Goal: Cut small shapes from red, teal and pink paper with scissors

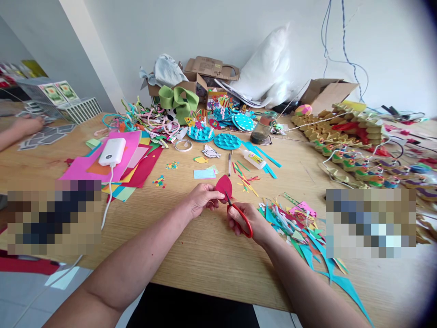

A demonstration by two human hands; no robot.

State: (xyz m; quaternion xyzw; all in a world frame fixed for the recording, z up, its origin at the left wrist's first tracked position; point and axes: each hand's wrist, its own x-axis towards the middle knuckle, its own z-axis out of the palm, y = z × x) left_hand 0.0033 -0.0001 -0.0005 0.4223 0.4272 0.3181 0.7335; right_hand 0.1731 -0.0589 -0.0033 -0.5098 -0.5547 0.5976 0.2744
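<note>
Between the thumb and fingers of my left hand (206, 199) is a red paper piece (224, 186) with a rounded, pointed outline. My right hand (246, 219) grips red-handled scissors (248, 224), whose dark blades meet the lower edge of the paper. Just beyond my hands lie a pen (229, 165), a pale blue paper rectangle (204, 174), thin coloured strips (247, 180), a yellow paper fish (200, 160) and a white outlined fish (211, 152). A glue bottle (254, 159) rests on its side to their right.
Paper scraps (300, 228) spread right of my right hand. Stacked coloured sheets (145, 166) carry a white power bank (112, 151) with a cable. Blue scalloped discs (227, 141) and a glass jar (263, 129) stand further back. Another person's hand (30, 124) is near cards at the far left.
</note>
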